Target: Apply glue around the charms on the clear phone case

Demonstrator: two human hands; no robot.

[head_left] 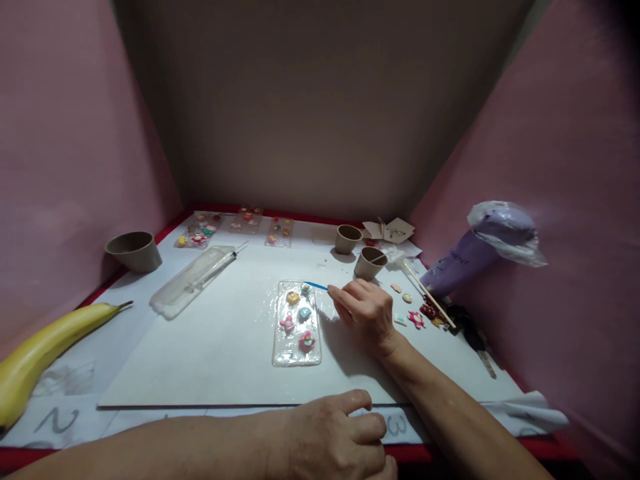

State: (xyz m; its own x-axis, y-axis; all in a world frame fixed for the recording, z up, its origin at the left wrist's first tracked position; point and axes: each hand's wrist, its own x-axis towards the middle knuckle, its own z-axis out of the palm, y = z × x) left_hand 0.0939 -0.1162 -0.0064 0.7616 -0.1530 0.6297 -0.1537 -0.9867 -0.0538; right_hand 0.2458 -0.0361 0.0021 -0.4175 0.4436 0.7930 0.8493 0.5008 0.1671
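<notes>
- Your clear case (283, 353) lies flat on the white board (190, 373), beyond your left hand (337, 430) and just left of your right hand (367, 310).
- Your left hand is nearest, at the board's front edge, its fingers loosely bent; the palm is hidden, so you cannot tell whether it has hold of anything.
- Your right hand is nearly closed, thumb and fingers pinching a slim blue stick (317, 286). The stick points left, its tip at a small pale charm (306, 289) in the case's far right corner.
- Four more charms sit on the case: a pink and red one (307, 342) closest to you, then a pink one (287, 324), a blue one (305, 313) and a yellow-brown one (293, 298).
- Loose charms (416, 320) lie right of your right hand, near a pale wooden stick (430, 295).
- Left of the case, a clear plastic package (167, 300) has a thin-tipped tool (215, 265) lying in or on it; you cannot tell which.
- Just beyond your right hand, a grey-brown cup (369, 268) has a thin stick leaning inside.
- Another cup (133, 257) stands at far left, and a third (349, 243) behind the first; their contents are not clear.
- Along the back, three decorated clear pieces (279, 241) lie flat.
</notes>
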